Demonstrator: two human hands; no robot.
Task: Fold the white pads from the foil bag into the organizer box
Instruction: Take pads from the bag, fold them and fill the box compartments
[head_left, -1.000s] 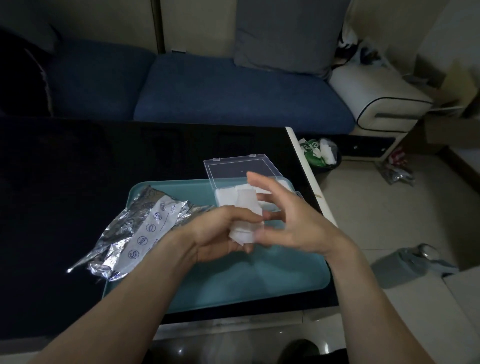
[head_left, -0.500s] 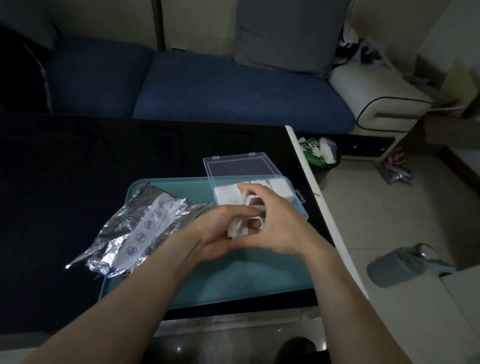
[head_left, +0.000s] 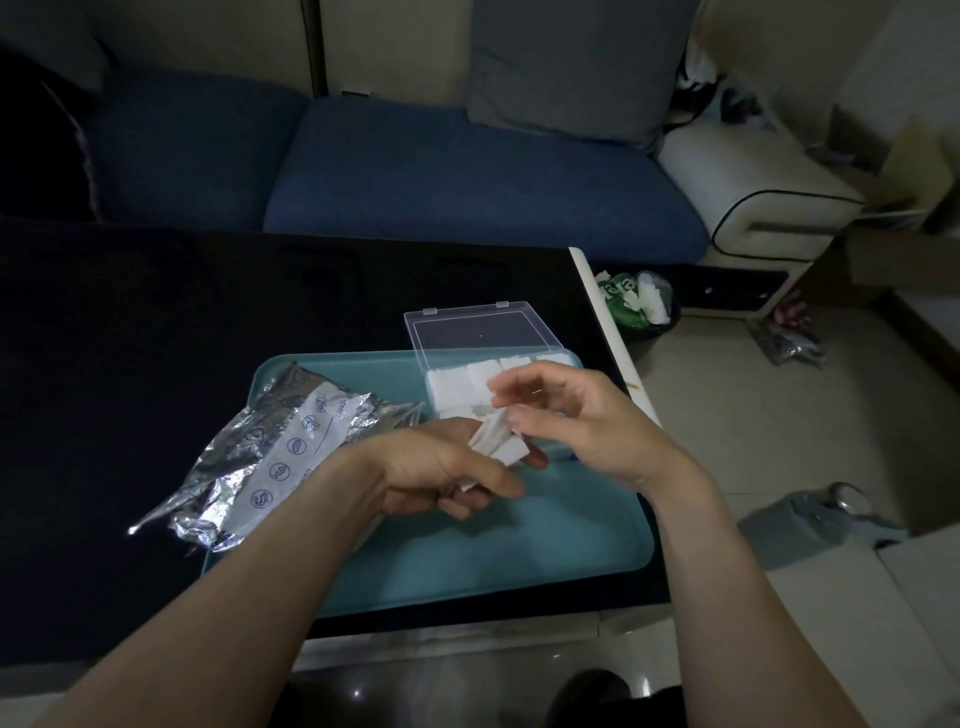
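From my feed, both hands are over the teal tray (head_left: 467, 566). My left hand (head_left: 441, 470) has its fingers curled round a white pad (head_left: 498, 441), and my right hand (head_left: 576, 415) pinches its top edge. The organizer box (head_left: 457, 387) sits open at the tray's far right corner, folded pads inside. The foil bag (head_left: 270, 457) hangs over the tray's left edge. The near half of the tray is free.

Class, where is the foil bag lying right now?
In the head view, the foil bag lies over the teal tray's left edge, beside the left hand.
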